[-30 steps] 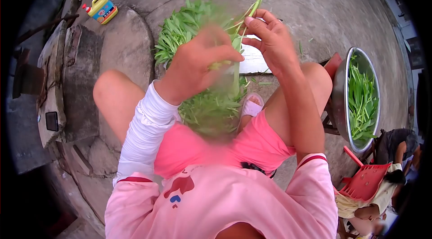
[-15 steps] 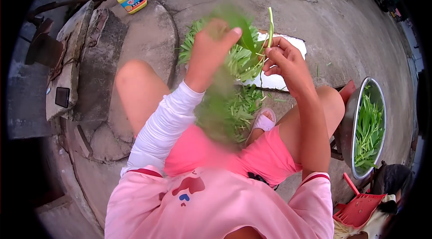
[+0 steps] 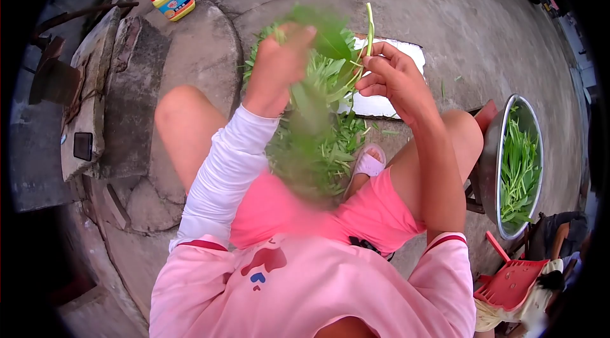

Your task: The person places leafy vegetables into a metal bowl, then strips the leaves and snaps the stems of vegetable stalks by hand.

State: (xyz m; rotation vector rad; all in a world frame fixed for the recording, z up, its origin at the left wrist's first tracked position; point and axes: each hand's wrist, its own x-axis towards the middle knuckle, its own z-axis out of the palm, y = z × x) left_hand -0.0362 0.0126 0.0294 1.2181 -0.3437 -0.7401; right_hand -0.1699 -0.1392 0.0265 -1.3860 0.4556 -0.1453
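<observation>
My right hand pinches pale green stems that stick up above its fingers. Leaves hang from these stems toward my left hand, which is closed on blurred leafy greens; the exact grip is smeared by motion. Below and behind my hands lies a heap of green leaves on the ground between my legs. A white board rests on the concrete beyond my right foot, partly behind my right hand.
A metal basin of leafy greens stands to the right. A yellow bottle with a red pump is at the upper left. A dark phone-like object lies on a stone slab. Another person sits near a red plastic chair at lower right.
Both hands still hold greens; my left hand has moved left, away from my right. The view has shifted since a second ago, and more of the white board shows.
</observation>
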